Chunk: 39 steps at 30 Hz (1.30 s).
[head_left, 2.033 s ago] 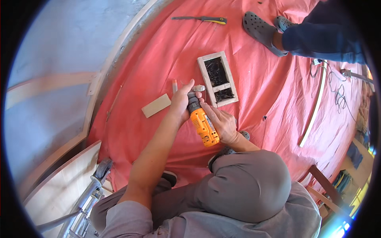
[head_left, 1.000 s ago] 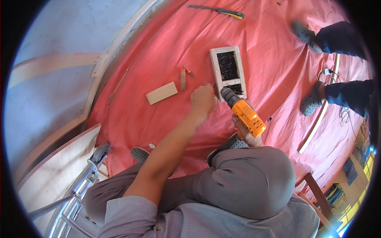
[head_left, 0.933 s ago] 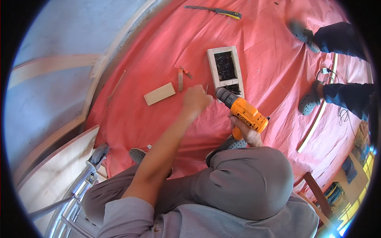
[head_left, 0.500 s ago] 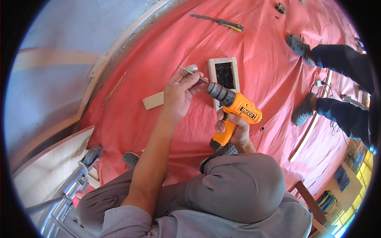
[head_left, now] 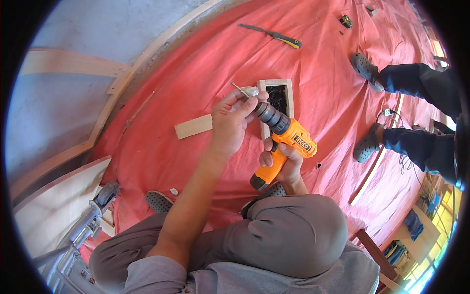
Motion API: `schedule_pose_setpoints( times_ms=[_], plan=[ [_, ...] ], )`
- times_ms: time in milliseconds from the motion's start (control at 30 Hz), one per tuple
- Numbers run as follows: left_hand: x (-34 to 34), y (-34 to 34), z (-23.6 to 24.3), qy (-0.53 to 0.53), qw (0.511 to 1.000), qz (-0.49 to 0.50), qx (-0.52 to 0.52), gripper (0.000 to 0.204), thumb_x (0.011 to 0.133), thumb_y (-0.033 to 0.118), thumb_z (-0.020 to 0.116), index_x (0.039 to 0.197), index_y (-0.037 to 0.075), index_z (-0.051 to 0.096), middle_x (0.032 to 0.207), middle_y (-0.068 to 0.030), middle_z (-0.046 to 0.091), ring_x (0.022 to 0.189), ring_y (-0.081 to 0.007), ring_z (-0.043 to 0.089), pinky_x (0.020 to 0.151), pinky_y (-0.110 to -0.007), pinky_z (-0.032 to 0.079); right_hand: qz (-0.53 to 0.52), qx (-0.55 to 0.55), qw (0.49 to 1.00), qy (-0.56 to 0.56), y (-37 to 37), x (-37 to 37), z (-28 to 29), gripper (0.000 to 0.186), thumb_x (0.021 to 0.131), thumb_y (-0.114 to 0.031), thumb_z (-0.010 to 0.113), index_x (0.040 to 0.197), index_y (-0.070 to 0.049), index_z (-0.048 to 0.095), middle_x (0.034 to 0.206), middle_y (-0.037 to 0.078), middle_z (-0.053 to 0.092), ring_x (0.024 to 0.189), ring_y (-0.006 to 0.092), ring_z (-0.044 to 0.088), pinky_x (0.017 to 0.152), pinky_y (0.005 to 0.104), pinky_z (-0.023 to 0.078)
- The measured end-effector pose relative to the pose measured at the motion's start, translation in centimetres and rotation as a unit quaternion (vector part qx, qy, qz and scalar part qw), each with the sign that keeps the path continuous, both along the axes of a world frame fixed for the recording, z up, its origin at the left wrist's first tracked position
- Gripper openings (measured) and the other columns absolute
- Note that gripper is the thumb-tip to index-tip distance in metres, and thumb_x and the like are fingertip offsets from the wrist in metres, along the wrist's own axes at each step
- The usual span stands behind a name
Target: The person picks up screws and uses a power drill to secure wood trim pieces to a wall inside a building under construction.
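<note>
My left hand [head_left: 230, 117] pinches a thin metal bit [head_left: 238, 89] in line with the mouth of a drill's chuck [head_left: 268, 114]; whether it sits inside is hidden by fingers. A pale wrapped shape [head_left: 250, 91] shows at one fingertip. My right hand [head_left: 290, 161] grips the orange-and-black cordless drill [head_left: 299, 137] by its handle, body angled up-left. Just behind both hands lies a wooden two-compartment box [head_left: 289, 93] holding dark screws or nails. A light wood block [head_left: 191, 127] rests left of my left hand.
A red tarp [head_left: 196, 73] covers the floor, carrying a long-bladed tool [head_left: 274, 36], tape measure [head_left: 346, 22], cord and wooden strip [head_left: 367, 181]. Another person's legs [head_left: 416, 78] stand at right. A framed grey panel [head_left: 73, 108] and metal tube frame [head_left: 83, 230] are left.
My left hand left the chuck, dipped near the box, then came up holding the bit to the chuck. The drill tilted, showing its handle. The other person's feet shifted.
</note>
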<state>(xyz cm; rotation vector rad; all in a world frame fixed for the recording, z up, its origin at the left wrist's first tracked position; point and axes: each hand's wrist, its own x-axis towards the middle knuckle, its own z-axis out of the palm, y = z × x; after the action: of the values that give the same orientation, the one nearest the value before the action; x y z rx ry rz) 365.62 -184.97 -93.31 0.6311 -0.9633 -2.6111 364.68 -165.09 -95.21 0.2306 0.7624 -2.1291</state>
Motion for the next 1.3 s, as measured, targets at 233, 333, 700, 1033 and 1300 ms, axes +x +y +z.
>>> schedule_pose_setpoints(
  times_ms=[233,333,700,1033,1300],
  plan=[
    [-1.2,0.5,0.5,-0.011,0.966,0.078,0.246,0.036,0.116,0.034,0.046,0.113,0.003,0.063,0.126,-0.025,0.073,0.112,-0.0339,0.075,0.101,-0.042,0.061,0.109,0.353,0.853,0.368,-1.8,-0.2,0.7,0.035,0.094,-0.014,0.082,0.126,-0.004,0.07,0.104,0.009,0.074,0.088,0.0188,0.072,0.08,0.0345,0.06],
    [-1.0,-0.3,-1.0,-0.018,0.975,0.058,0.213,0.035,0.116,0.034,0.047,0.105,0.004,0.061,0.117,-0.0234,0.074,0.098,-0.0306,0.074,0.086,-0.042,0.063,0.012,0.334,0.677,0.656,-2.8,-0.3,-0.5,0.051,0.091,-0.009,0.084,0.137,0.001,0.066,0.136,0.023,0.069,0.118,0.0349,0.073,0.099,0.0384,0.06],
    [-1.4,0.0,-1.5,-0.023,0.969,-0.006,0.245,0.034,0.117,0.037,0.045,0.101,0.01,0.058,0.087,-0.0069,0.063,0.074,-0.0208,0.062,0.069,-0.037,0.057,0.003,0.379,0.613,0.693,-2.0,-0.5,0.7,0.069,0.084,-0.015,0.081,0.146,0.006,0.059,0.113,0.023,0.073,0.096,0.0392,0.074,0.083,0.043,0.06],
    [-1.8,0.2,-0.4,-0.003,0.965,-0.025,0.26,0.039,0.117,0.043,0.046,0.1,0.01,0.059,0.082,-0.0059,0.063,0.071,-0.0224,0.063,0.068,-0.039,0.056,-0.01,0.38,0.604,0.7,-2.0,-0.7,1.4,0.066,0.083,-0.014,0.079,0.143,0.007,0.061,0.096,0.018,0.07,0.083,0.0353,0.072,0.073,0.043,0.058],
    [-1.8,0.6,0.6,-0.036,0.979,-0.022,0.2,0.035,0.117,0.039,0.045,0.101,0.01,0.058,0.083,-0.0063,0.061,0.069,-0.0208,0.062,0.065,-0.038,0.057,0.013,0.404,0.585,0.703,-1.3,-0.6,1.5,0.064,0.084,-0.012,0.076,0.143,0.006,0.061,0.104,0.021,0.072,0.089,0.0358,0.074,0.078,0.0428,0.059]
  ],
)
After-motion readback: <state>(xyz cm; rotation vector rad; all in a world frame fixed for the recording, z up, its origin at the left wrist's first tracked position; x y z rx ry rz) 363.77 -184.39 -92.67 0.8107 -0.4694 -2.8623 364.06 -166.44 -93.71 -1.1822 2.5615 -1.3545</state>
